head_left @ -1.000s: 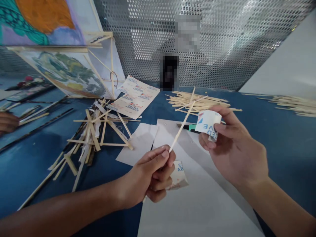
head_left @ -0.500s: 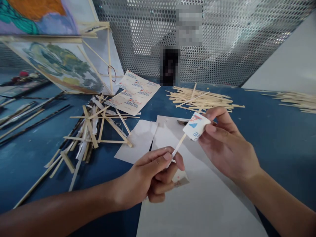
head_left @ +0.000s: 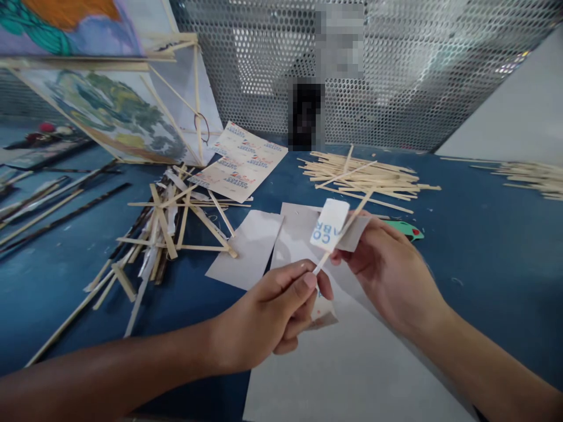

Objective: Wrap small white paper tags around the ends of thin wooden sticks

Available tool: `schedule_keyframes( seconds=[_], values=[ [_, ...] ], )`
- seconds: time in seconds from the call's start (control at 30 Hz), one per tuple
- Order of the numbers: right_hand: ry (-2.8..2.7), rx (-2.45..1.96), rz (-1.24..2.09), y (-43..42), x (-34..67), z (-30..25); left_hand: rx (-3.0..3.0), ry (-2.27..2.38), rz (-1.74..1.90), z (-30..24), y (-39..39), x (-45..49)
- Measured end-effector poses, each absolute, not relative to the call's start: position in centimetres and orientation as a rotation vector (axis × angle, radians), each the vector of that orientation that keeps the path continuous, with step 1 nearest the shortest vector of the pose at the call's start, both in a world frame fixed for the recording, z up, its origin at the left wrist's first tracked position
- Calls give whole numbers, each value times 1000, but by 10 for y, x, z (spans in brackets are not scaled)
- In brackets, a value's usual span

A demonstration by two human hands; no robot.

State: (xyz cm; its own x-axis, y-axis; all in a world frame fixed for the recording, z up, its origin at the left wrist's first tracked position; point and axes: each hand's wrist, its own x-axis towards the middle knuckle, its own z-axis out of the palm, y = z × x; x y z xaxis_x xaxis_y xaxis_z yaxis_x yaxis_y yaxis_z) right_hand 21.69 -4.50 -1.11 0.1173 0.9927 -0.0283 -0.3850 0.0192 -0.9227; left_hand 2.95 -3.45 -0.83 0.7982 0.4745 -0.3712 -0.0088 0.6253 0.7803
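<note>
My left hand [head_left: 275,313] is closed, pinching the lower end of a thin wooden stick [head_left: 347,225] that slants up to the right. My right hand [head_left: 387,272] is closed on a small white printed sticker [head_left: 329,224], folding it around the stick's middle. A second scrap of printed paper [head_left: 323,313] lies under my left fingers. Both hands hover over white paper sheets [head_left: 352,363] on a blue table [head_left: 484,234].
A tangled heap of wooden strips [head_left: 167,234] lies at the left, and a neat pile of sticks [head_left: 365,176] at the back. A printed sticker sheet [head_left: 241,167] and painted kite frames [head_left: 118,111] stand behind. A green cutter [head_left: 407,228] lies by my right hand. Perforated metal wall [head_left: 396,70].
My right hand has brought the sticker down onto the stick and wrapped it round. The green cutter behind it has come into view. The other person's hand at far left is gone.
</note>
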Motion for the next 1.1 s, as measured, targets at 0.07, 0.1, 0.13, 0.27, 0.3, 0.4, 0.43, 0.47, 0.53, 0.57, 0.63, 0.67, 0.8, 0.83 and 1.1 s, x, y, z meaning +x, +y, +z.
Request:
schedule_keyframes(
  seconds=[0.07, 0.1, 0.13, 0.27, 0.3, 0.4, 0.43, 0.47, 0.53, 0.57, 0.63, 0.67, 0.8, 0.83, 1.1],
  values=[
    [-862, -918, 1323, -47, 216, -10, 870, 621, 312, -8, -35, 30],
    [-893, -893, 1328, -47, 215, -10, 867, 627, 320, -9, -35, 31],
    [-927, -875, 1331, -47, 215, -10, 860, 631, 327, -9, -34, 31],
    [-994, -881, 1302, -47, 215, -14, 851, 622, 344, -10, -32, 32],
    [-1001, -891, 1297, -47, 216, -15, 864, 619, 346, -11, -33, 31],
    [-1039, -947, 1236, -49, 217, -18, 917, 622, 337, -13, -35, 30],
    [-1051, -982, 1197, -49, 218, -18, 937, 627, 331, -14, -36, 30],
    [-1059, -1027, 1158, -49, 218, -19, 957, 632, 327, -14, -37, 30],
    [-1057, -1115, 1120, -47, 219, -19, 995, 637, 332, -16, -40, 30],
    [-1039, -1143, 1121, -45, 218, -19, 1009, 639, 338, -16, -41, 30],
    [-958, -1150, 1115, -41, 218, -20, 1035, 645, 345, -17, -42, 30],
    [-902, -1134, 1091, -40, 217, -20, 1044, 652, 339, -17, -42, 30],
    [-834, -1087, 1155, -39, 211, -23, 1036, 682, 327, -17, -42, 31],
    [-846, -1086, 1205, -39, 210, -24, 1025, 683, 335, -17, -42, 31],
    [-846, -1092, 1166, -39, 205, -23, 994, 670, 376, -20, -41, 34]
  ],
)
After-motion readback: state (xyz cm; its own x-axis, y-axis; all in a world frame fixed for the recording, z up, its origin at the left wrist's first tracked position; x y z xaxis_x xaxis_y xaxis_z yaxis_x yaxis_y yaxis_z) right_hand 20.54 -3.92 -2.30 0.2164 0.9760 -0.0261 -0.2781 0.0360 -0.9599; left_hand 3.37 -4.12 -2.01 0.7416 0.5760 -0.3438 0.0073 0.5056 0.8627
